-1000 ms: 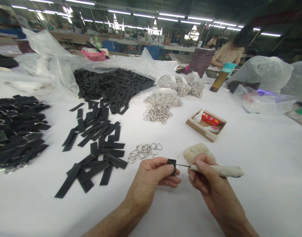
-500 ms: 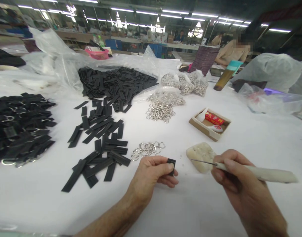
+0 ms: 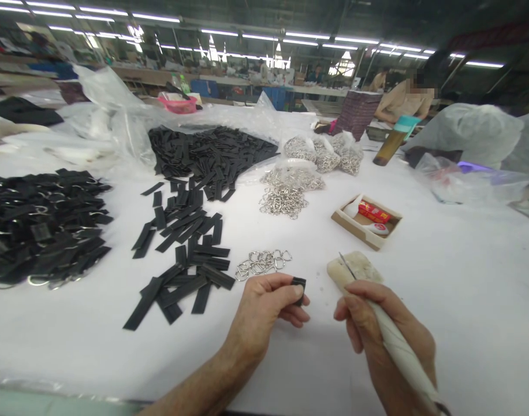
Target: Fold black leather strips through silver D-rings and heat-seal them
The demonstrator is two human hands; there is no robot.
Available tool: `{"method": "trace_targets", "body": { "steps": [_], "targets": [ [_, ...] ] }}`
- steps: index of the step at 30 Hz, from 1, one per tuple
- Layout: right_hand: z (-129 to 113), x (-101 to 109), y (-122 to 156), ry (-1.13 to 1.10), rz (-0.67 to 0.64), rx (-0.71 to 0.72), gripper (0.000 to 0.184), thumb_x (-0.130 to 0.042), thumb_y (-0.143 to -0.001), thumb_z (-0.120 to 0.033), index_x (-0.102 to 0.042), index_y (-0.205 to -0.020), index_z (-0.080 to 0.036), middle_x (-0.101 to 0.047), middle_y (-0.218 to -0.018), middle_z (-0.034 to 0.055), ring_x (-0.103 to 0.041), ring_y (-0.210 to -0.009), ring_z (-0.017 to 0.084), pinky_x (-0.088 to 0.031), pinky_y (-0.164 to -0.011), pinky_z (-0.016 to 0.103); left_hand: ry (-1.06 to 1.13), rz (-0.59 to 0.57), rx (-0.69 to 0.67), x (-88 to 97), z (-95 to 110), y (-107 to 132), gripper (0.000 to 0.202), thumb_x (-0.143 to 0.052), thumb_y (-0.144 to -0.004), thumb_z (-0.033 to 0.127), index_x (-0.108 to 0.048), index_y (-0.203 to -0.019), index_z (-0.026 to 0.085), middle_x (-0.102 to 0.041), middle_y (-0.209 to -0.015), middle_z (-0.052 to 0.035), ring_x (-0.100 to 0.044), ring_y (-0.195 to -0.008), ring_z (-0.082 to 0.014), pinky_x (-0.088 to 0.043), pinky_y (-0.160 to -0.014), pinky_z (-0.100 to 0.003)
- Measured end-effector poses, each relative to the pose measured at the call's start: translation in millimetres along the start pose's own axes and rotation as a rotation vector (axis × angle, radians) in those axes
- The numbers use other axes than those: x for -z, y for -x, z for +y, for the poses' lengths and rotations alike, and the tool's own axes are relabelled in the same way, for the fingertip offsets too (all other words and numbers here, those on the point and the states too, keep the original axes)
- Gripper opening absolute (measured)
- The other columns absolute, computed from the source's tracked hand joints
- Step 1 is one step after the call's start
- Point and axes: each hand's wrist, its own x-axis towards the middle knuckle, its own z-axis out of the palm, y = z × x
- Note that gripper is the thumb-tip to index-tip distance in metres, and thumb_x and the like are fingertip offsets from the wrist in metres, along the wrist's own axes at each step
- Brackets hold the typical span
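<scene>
One small folded black strip point(image 3: 302, 283), of unclear material but probably light, pliable and best held by its edges, sits pinched in the fingers of the left hand point(image 3: 264, 303), while those of the right hand point(image 3: 409, 323) clasp a white-handled metal spike point(image 3: 400, 349).

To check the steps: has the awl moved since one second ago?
Yes: the awl has turned; against the block, its tip moved right, from the held strip to over the block.
</scene>
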Motion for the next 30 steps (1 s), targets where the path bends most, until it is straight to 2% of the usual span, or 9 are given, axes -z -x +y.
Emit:
{"method": "trace_targets", "body": {
  "steps": [2, 5, 10, 15, 19, 24, 30],
  "targets": [
    [-1.5, -8.7, 3.4, -0.011, -0.012, 0.054, 0.011, -0.059, -0.083, -0.031, -0.061, -0.087, -0.021, -0.06, -0.054, -0.0036, -0.042, -0.031, 0.008, -0.032, -0.029, 0.018, -0.006, 0.014, -0.028, 0.8, 0.3, 3.6, 0.013, -0.064, -0.072, 0.021, -0.067, -0.067, 0.01, -0.068, -0.066, -0.0069, -0.062, -0.049, -0.0124, -0.05, -0.048, -0.02],
    [-4.8, -19.5, 6.1, 0.085, -0.057, 0.157, 0.005, -0.059, -0.083, -0.027, -0.059, -0.083, -0.022, -0.059, -0.057, -0.0037, -0.048, -0.041, 0.009, -0.039, -0.038, 0.018, -0.002, 0.043, -0.058, 1.2, 2.0, 9.0, 0.012, -0.064, -0.073, 0.022, -0.068, -0.07, 0.011, -0.068, -0.069, -0.0064, -0.062, -0.05, -0.0132, -0.05, -0.049, -0.022],
    [-9.8, -31.8, 10.5, 0.084, -0.131, 0.165, 0.004, -0.057, -0.084, -0.022, -0.055, -0.088, -0.024, -0.063, -0.079, -0.0007, -0.057, -0.063, 0.011, -0.045, -0.05, 0.017, -0.021, 0.046, -0.113, 0.5, 6.6, 18.3, 0.012, -0.062, -0.075, 0.021, -0.069, -0.074, 0.011, -0.063, -0.061, -0.0039, -0.059, -0.052, -0.0138, -0.047, -0.046, -0.021],
    [-10.5, -37.9, 14.4, 0.104, -0.146, 0.183, 0.005, -0.057, -0.085, -0.021, -0.053, -0.089, -0.023, -0.057, -0.07, -0.0033, -0.052, -0.056, 0.01, -0.041, -0.047, 0.017, -0.077, 0.067, -0.164, 2.5, 8.8, 24.7, 0.011, -0.061, -0.073, 0.019, -0.068, -0.069, 0.012, -0.056, -0.056, -0.0011, -0.05, -0.049, -0.0118, -0.039, -0.041, -0.02],
    [-11.8, -39.8, 14.9, 0.127, -0.172, 0.187, 0.004, -0.055, -0.086, -0.021, -0.052, -0.088, -0.022, -0.056, -0.068, -0.0029, -0.051, -0.053, 0.011, -0.04, -0.046, 0.019, -0.129, 0.103, -0.181, 5.1, 9.7, 26.5, 0.014, -0.059, -0.073, 0.017, -0.063, -0.061, 0.013, -0.048, -0.049, 0.0019, -0.044, -0.046, -0.0106, -0.037, -0.045, -0.022],
    [-18.4, -43.4, 14.9, 0.166, -0.2, 0.143, 0.004, -0.054, -0.085, -0.023, -0.051, -0.086, -0.022, -0.055, -0.067, -0.0023, -0.051, -0.055, 0.012, -0.038, -0.044, 0.02, -0.131, 0.101, -0.165, 10.2, 7.6, 27.2, 0.015, -0.058, -0.073, 0.017, -0.061, -0.059, 0.014, -0.05, -0.049, 0.0011, -0.047, -0.047, -0.0117, -0.04, -0.049, -0.023],
    [-24.2, -52.0, 16.1, 0.174, -0.181, 0.15, 0.008, -0.052, -0.082, -0.017, -0.047, -0.079, -0.023, -0.049, -0.06, -0.0048, -0.049, -0.053, 0.013, -0.04, -0.047, 0.021, -0.079, 0.076, -0.146, 18.6, 0.7, 26.7, 0.014, -0.06, -0.074, 0.02, -0.062, -0.062, 0.013, -0.05, -0.045, 0.0023, -0.045, -0.044, -0.0099, -0.037, -0.046, -0.021]
  ]
}}
